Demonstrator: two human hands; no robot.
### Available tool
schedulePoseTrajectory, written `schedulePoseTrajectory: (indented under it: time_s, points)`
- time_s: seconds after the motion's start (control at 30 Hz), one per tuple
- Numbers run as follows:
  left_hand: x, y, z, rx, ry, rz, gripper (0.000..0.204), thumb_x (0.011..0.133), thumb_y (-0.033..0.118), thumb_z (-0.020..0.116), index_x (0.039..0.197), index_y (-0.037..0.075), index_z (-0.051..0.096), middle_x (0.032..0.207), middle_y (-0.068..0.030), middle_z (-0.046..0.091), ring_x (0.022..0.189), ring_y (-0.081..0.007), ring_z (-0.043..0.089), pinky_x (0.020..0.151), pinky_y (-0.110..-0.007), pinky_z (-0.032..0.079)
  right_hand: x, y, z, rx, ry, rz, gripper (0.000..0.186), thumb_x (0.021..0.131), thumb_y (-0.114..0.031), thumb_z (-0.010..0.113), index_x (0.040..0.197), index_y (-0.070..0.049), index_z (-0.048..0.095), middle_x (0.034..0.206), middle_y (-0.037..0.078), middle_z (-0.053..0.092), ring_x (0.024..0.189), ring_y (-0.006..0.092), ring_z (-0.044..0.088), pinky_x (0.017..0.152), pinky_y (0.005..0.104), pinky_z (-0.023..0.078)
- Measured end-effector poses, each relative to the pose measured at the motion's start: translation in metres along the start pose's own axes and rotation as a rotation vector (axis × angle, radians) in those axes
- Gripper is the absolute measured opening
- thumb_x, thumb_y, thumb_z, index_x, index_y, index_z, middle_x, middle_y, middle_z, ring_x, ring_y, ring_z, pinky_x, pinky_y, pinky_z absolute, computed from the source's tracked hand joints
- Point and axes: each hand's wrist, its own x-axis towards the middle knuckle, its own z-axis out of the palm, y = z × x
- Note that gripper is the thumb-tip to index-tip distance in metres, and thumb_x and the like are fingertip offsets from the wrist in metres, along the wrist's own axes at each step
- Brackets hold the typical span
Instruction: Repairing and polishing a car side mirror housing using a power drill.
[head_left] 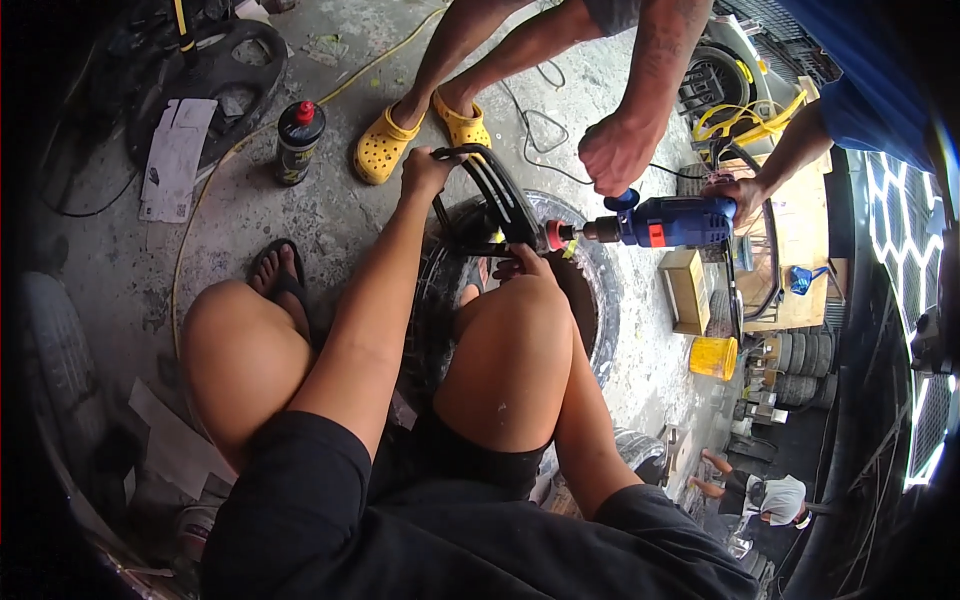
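A glossy black curved plastic piece (pixel 507 200) lies over a tyre (pixel 602 285) in front of my knees. My left hand (pixel 428 173) is closed around its far left end. Near its lower right end, my right hand (pixel 524 262) grips the edge, partly hidden behind my raised knee. Another person's hands hold a blue power drill (pixel 680 222) sideways: one fist (pixel 622 155) is on the side handle, the other hand (pixel 738 198) at the rear grip. The drill's small red pad (pixel 556 235) is at the black piece's right edge; I cannot tell if it touches.
A dark bottle with a red cap (pixel 300 143) stands on the concrete floor. The other person's yellow clogs (pixel 384 146) are just beyond the tyre. Cables trail across the floor. A yellow bucket (pixel 713 357), a wooden box (pixel 685 290) and stacked tyres (pixel 803 354) lie to the right.
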Motion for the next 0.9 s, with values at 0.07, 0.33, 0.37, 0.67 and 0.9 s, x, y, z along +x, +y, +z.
schedulePoseTrajectory:
  time_s: [0.07,0.33,0.37,0.67,0.9]
  points:
    - [-0.003,0.003,0.001,-0.026,-0.033,-0.02,0.043,0.064,0.041,0.074,0.076,0.002,0.063,0.072,-0.0135,0.064,0.067,-0.0253,0.062,0.065,-0.035,0.048,-0.004,0.0,0.0,-0.001,0.004,-0.02,0.034,0.079,-0.03,0.053,0.077,0.003,0.061,0.069,0.014,0.062,0.06,0.019,0.059,0.057,0.0296,0.045]
    - [0.007,-0.004,0.008,-0.033,0.06,0.1,0.044,0.062,0.042,0.076,0.074,0.003,0.061,0.056,-0.0024,0.053,0.045,-0.0157,0.051,0.042,-0.029,0.041,-0.006,-0.003,-0.004,-0.384,-0.037,-0.271,0.026,0.084,-0.028,0.046,0.087,-0.006,0.06,0.072,0.012,0.063,0.063,0.0162,0.06,0.057,0.0289,0.045]
    - [0.007,-0.007,0.009,-0.03,0.062,0.096,0.044,0.062,0.042,0.076,0.074,0.003,0.061,0.056,-0.0024,0.053,0.045,-0.0157,0.051,0.042,-0.029,0.041,-0.007,-0.002,-0.004,-0.383,-0.041,-0.268,0.026,0.084,-0.028,0.046,0.087,-0.006,0.06,0.072,0.012,0.063,0.063,0.0162,0.06,0.057,0.0289,0.045]
    - [0.0,-0.01,0.008,-0.047,0.065,0.082,0.048,0.061,0.043,0.077,0.071,0.0,0.058,0.055,-0.0049,0.055,0.045,-0.017,0.053,0.042,-0.03,0.042,-0.004,0.0,0.0,-0.091,-0.065,-0.089,0.03,0.082,-0.019,0.054,0.108,-0.004,0.049,0.078,0.015,0.063,0.071,0.0204,0.063,0.06,0.0302,0.048]
    - [0.01,-0.008,0.014,-0.074,0.027,0.063,0.046,0.061,0.04,0.077,0.074,0.0,0.06,0.057,-0.005,0.055,0.045,-0.0157,0.052,0.041,-0.029,0.043,0.014,0.021,-0.016,-0.419,0.005,-0.454,0.019,0.082,-0.018,0.05,0.084,-0.002,0.059,0.069,0.007,0.061,0.061,0.0143,0.058,0.055,0.0266,0.045]
